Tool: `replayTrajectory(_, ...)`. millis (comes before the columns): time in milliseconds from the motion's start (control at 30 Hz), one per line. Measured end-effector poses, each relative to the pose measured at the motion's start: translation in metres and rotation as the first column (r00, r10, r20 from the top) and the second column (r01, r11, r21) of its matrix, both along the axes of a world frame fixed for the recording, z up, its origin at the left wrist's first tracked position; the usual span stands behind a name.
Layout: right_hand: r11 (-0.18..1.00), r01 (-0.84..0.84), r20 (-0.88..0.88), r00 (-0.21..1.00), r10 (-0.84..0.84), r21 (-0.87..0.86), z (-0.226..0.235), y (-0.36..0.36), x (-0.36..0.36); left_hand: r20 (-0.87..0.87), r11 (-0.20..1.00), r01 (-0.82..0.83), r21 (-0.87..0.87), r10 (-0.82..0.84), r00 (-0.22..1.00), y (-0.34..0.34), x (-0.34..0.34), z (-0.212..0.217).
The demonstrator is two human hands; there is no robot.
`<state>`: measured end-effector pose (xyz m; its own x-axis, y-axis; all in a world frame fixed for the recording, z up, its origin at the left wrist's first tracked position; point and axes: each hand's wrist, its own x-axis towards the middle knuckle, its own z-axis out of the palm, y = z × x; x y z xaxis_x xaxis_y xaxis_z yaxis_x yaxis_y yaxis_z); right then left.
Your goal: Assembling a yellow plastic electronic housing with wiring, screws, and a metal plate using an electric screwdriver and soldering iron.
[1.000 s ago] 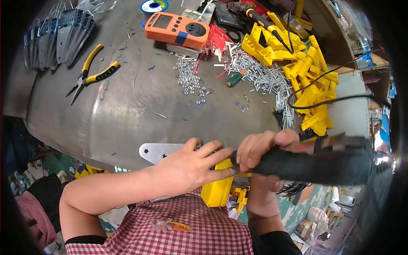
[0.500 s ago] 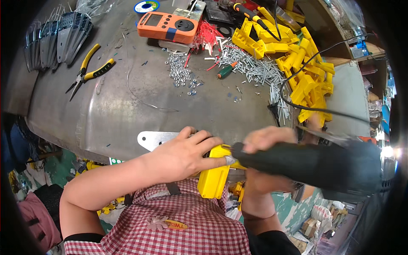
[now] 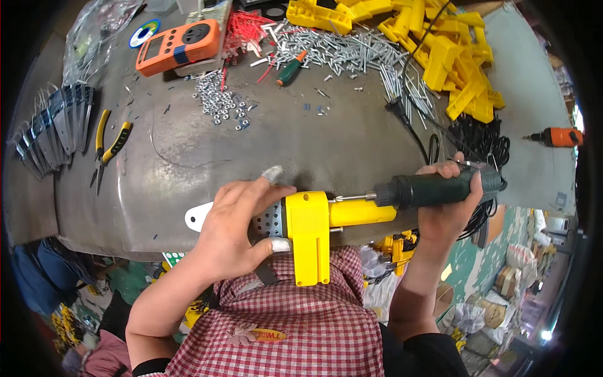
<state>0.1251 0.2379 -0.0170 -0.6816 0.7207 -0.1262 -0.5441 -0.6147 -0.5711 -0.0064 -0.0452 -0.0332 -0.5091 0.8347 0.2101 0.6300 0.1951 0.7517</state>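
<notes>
My left hand (image 3: 235, 229) grips a yellow plastic housing (image 3: 312, 242) at the table's front edge, with pale wrappings on its thumb and one finger. A perforated metal part (image 3: 269, 221) and a flat plate with a hole (image 3: 198, 217) extend left from the housing; a yellow handle (image 3: 364, 213) extends right. In my right hand (image 3: 449, 207) is a dark power screwdriver (image 3: 430, 190), lying level. Its bit (image 3: 355, 198) points left and meets a screw at the housing's upper right side. A second screw (image 3: 337, 230) sticks out lower on that side.
Loose nuts (image 3: 221, 97), many screws (image 3: 339, 47) and a small green-handled screwdriver (image 3: 291, 69) lie across the far table. Yellow plastic parts (image 3: 461, 69) are piled at far right, near black cables (image 3: 483, 135). Pliers (image 3: 107, 144) and metal plates (image 3: 53, 129) lie left; an orange meter (image 3: 178, 47) stands behind.
The blurred power screwdriver has come into line with the screw on the housing. My left hand has changed its grip, exposing the perforated part. The whole view has shifted too.
</notes>
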Motion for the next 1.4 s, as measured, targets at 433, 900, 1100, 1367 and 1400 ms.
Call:
replayTrajectory(433,0.998,-0.026,-0.063,0.998,0.023,-0.057,-0.004,-0.010,-0.001,0.110,0.998,-0.020,-0.061,0.027,0.994,-0.003,0.000,-0.002)
replayTrajectory(900,0.989,-0.025,-0.106,0.994,0.009,-0.147,-0.013,-0.015,-0.011,-0.022,0.996,-0.013,-0.084,0.012,1.000,0.003,-0.007,0.002)
replayTrajectory(1100,0.998,-0.040,0.017,0.999,0.041,-0.052,-0.007,-0.019,-0.021,-0.042,0.996,0.021,-0.082,-0.024,0.999,-0.003,0.000,-0.001)
replayTrajectory(1367,1.000,-0.016,0.042,0.999,0.017,-0.016,-0.006,-0.019,-0.013,-0.163,0.905,-0.414,-0.101,0.396,0.904,0.013,-0.057,-0.003)
replayTrajectory(1400,1.000,-0.015,0.040,0.999,0.016,-0.021,-0.006,-0.019,-0.012,-0.317,0.902,-0.422,-0.088,0.377,0.870,0.018,-0.064,-0.007)
